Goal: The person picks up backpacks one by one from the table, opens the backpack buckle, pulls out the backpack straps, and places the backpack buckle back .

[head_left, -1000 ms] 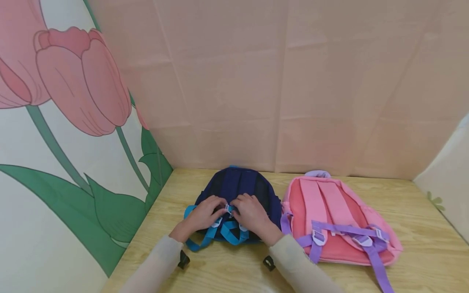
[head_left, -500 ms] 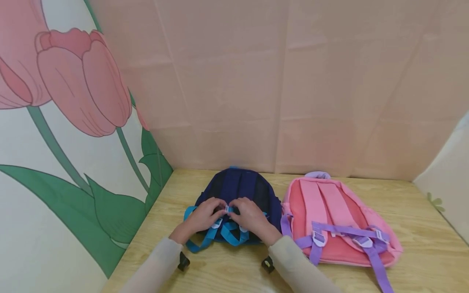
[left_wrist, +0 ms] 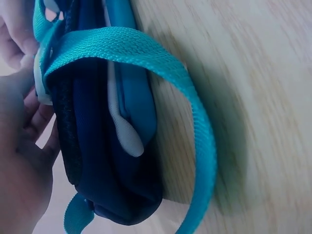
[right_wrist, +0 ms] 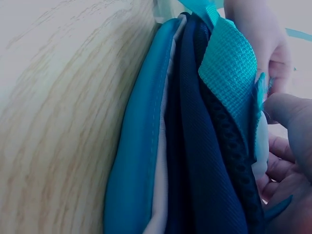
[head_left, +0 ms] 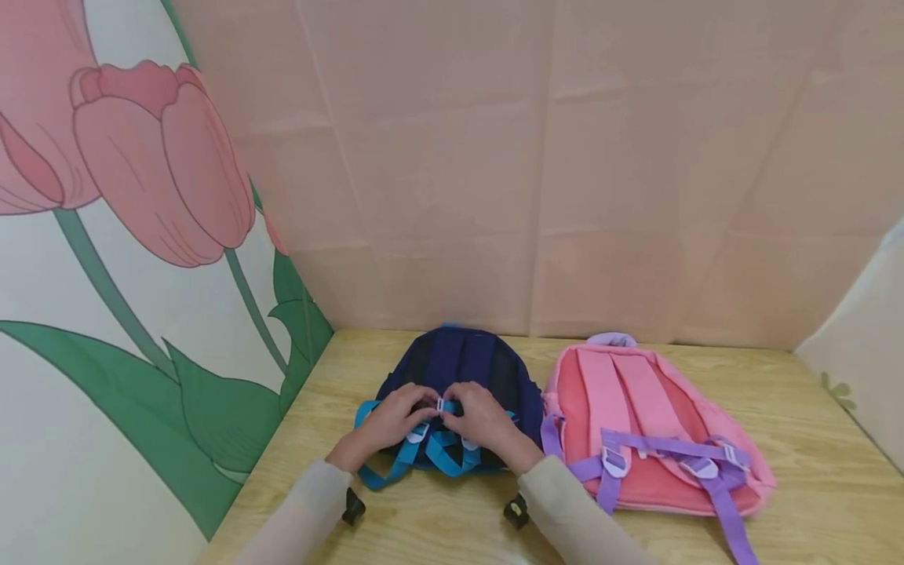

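Note:
A navy backpack (head_left: pixel 455 357) with bright blue webbing straps lies on the wooden table, its shoulder-strap side up. Over its middle, a small white buckle (head_left: pixel 441 405) on a blue strap sits between both hands. My left hand (head_left: pixel 395 416) pinches it from the left with thumb and fingers, while my right hand (head_left: pixel 483 416) does the same from the right. In the left wrist view a loose teal strap (left_wrist: pixel 197 131) loops out beside the bag. Webbing (right_wrist: pixel 229 68) and the bag's edge fill much of the right wrist view; the fingertips are partly hidden there.
To the right, touching or very near the navy bag, lies a pink backpack (head_left: pixel 603 392) with purple straps (head_left: pixel 730 510). A pinkish cloth wall (head_left: pixel 537 173) rises behind the table (head_left: pixel 812 439). On the left stands a tulip-printed panel (head_left: pixel 155 173).
Both hands stay at the white buckle, with only small shifts of the fingers. The right hand has edged slightly closer to the left. Both backpacks stay where they were.

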Motion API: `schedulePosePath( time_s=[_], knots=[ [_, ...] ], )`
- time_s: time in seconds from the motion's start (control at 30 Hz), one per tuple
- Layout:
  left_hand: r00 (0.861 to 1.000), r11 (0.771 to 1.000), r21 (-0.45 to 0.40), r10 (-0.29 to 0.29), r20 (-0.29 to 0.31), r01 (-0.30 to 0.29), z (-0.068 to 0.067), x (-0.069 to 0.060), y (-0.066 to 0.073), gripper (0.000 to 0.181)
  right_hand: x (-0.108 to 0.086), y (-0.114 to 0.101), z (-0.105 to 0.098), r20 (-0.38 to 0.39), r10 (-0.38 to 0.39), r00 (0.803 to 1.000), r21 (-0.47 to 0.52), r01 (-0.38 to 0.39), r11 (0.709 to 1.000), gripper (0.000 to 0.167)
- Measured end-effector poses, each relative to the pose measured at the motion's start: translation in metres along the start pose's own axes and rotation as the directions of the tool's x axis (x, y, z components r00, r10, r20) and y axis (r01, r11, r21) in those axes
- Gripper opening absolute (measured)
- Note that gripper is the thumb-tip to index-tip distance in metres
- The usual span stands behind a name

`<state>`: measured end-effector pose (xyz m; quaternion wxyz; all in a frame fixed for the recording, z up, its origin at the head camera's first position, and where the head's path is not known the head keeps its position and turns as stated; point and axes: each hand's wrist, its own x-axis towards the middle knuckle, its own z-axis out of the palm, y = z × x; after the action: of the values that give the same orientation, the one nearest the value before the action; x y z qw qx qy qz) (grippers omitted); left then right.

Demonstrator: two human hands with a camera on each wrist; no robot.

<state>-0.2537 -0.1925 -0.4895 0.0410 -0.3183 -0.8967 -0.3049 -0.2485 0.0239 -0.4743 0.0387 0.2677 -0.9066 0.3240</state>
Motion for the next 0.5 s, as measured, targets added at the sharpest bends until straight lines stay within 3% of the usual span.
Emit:
schedulePosePath(
  time_s=[0.1,0.23,0.5],
  knots=[
    [1.0,1.0,0.022,-0.013,0.011,0.013,0.0014,-0.0003,0.0005,0.025,-0.0007,0.0002,-0.0017,-0.015,-0.018,1.0,0.011,0.019,1.0,0.017],
    [1.0,0.997,0.079,0.012,-0.001,-0.012,0.0044,0.0008,0.0019,0.028,-0.0011,-0.0003,-0.0044,-0.027,-0.049,0.998,-0.001,0.049,0.999,0.017],
    [0.999,0.992,0.124,0.014,-0.033,-0.009,0.0094,0.0048,0.0056,0.024,-0.002,-0.0011,-0.0085,-0.016,-0.024,1.0,-0.002,0.024,1.0,0.017]
  ],
)
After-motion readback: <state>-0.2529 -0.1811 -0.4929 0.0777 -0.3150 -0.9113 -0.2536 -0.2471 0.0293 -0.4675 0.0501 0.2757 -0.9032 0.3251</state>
